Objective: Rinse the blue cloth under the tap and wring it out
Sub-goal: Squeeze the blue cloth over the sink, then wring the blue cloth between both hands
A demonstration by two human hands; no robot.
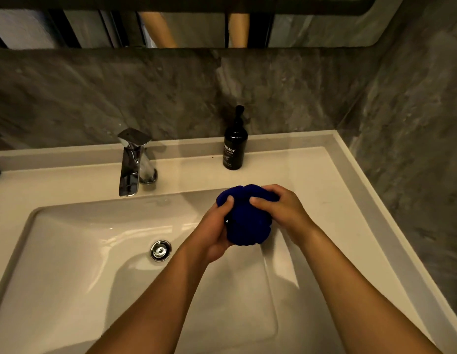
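- Nearest to me, both bare forearms reach out over the white rectangular ceramic sink (68, 251), meeting above its right half.
- My left hand (214, 233) is wrapped around the lower left of the dark blue bunched cloth (244, 221), thumb pressed on top and fingers curled underneath.
- My right hand (278, 208) is clamped over the upper right of the same cloth, fingers folded down onto it; both hands are squeezing the cloth between them.
- The cloth sits balled up in the air above the basin, right of the round chrome drain plug (160, 250) and well apart from the spout.
- I read this as the wringing step: the cloth is compacted and held over the bowl, away from the tap. I cannot see drips, so how wet it is I cannot tell.
- The next move calls for a firm opposite twist of the two hands, kept over the basin so water falls inside and not on the pale bench (350, 200) at the right.
- Further back, the angular chrome tap (132, 162) shows no running stream that I can make out.
- Beside it stands a black pump soap bottle (235, 146) against the grey marbled wall (94, 93).
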